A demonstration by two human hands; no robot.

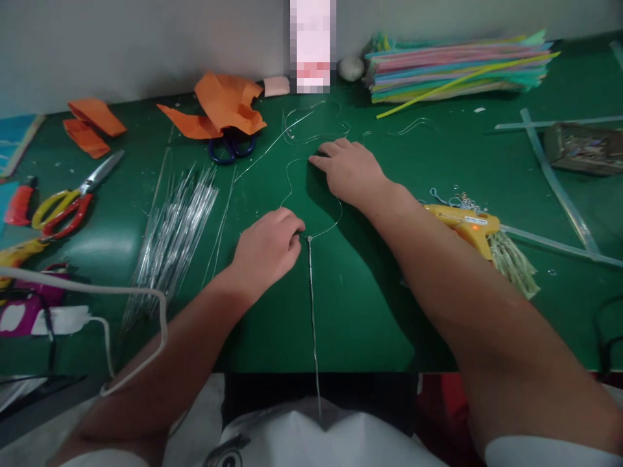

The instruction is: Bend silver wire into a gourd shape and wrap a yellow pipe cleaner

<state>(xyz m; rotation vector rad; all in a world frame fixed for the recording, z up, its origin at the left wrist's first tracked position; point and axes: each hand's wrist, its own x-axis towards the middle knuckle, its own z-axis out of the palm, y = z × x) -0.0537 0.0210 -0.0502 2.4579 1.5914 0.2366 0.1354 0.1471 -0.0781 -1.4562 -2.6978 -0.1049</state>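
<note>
A thin wire bent into a wavy loop (288, 175) lies on the green tabletop, joined at a small knot to a straight, twisted wire stem (313, 305) that runs toward my body. My left hand (270, 243) is closed, thumb and index finger pinched at the loop's lower left beside the knot. At the loop's top, my right hand (353, 170) has its fingertips on the wire; part of the loop is hidden beneath that hand. Loose curled wire (311, 137) lies just beyond the right fingertips.
To the left are a bundle of straight wires (178, 233), red-and-yellow scissors (73, 201) and a white cable (136, 292). Orange paper (226, 107) partly covers blue-handled scissors (231, 150). A yellow glue gun (470, 224) and pipe cleaners (457, 68) are at right.
</note>
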